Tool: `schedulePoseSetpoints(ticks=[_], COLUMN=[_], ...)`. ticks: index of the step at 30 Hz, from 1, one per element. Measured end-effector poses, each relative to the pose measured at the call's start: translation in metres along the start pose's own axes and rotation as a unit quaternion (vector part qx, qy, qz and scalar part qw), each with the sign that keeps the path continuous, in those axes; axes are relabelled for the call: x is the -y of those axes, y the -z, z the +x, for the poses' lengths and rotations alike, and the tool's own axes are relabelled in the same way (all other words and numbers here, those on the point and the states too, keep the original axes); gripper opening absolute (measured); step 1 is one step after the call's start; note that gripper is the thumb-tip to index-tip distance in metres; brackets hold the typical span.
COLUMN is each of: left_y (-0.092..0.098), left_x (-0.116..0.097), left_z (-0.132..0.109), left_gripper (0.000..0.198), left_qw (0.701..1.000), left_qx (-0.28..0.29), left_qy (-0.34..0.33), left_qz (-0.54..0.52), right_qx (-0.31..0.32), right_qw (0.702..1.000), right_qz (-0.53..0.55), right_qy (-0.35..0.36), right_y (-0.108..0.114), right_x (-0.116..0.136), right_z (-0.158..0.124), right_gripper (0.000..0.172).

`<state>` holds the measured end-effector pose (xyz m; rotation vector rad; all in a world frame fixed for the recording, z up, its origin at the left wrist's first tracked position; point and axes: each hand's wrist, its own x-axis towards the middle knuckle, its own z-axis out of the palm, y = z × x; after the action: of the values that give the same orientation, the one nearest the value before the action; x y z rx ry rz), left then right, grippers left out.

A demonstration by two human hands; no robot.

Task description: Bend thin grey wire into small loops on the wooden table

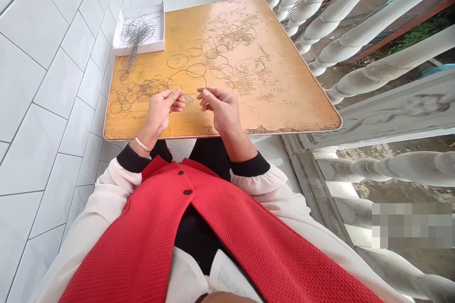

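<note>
A thin dark wire point(187, 71) arches between my two hands, just above the near part of the table. My left hand point(164, 106) pinches one end of it between thumb and forefinger, the other fingers curled below. In a similar pinch, my right hand point(219, 106) has the other end. Beyond my hands, several loose wire rings point(217, 61) lie spread over the tabletop. A tangled heap of wire loops point(142, 91) rests beside my left hand, on the left part of the table.
The worn yellow table point(302, 113) has peeling patches and a chipped near edge. At its far left corner stands a white box point(152, 47) with a bundle of wires point(137, 33) hanging over its front. A tiled wall point(46, 85) runs along the left, a white balustrade point(337, 14) along the right.
</note>
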<state>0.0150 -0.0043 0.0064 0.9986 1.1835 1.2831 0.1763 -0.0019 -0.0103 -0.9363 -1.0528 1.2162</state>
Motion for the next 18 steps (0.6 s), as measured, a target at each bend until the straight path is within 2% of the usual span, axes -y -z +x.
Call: schedulePoseSetpoints(ticks=[3,5,9,11,14,18], left_y=[-0.001,-0.002,-0.006,-0.007,-0.010,-0.014], left_x=[-0.001,-0.002,-0.004,-0.004,-0.001,0.004], left_z=[-0.001,-0.003,-0.007,-0.009,-0.012,-0.014], left_gripper=[0.027,0.022,0.013,0.017,0.026,0.019], left_qw=[1.000,0.999,0.993,0.986,0.977,0.978], left_qx=[0.009,0.015,0.024,0.023,0.027,0.030], left_qy=[0.008,0.021,0.064,0.080,0.085,0.074], left_qz=[-0.018,-0.041,-0.100,-0.142,-0.192,-0.191], right_qx=[-0.014,-0.009,0.007,0.003,-0.011,-0.010], right_qw=[0.998,0.999,0.999,0.996,0.992,0.985], right_qz=[-0.043,-0.044,0.021,0.049,0.074,0.116], right_qy=[0.034,0.029,-0.048,-0.080,-0.104,-0.125], right_y=[-0.003,-0.006,-0.012,-0.013,-0.015,-0.018], right_x=[0.001,0.002,0.003,0.002,-0.002,-0.006], right_z=[0.000,0.000,-0.002,-0.002,-0.001,-0.002], right_gripper=[0.022,0.024,0.024,0.023,0.022,0.020])
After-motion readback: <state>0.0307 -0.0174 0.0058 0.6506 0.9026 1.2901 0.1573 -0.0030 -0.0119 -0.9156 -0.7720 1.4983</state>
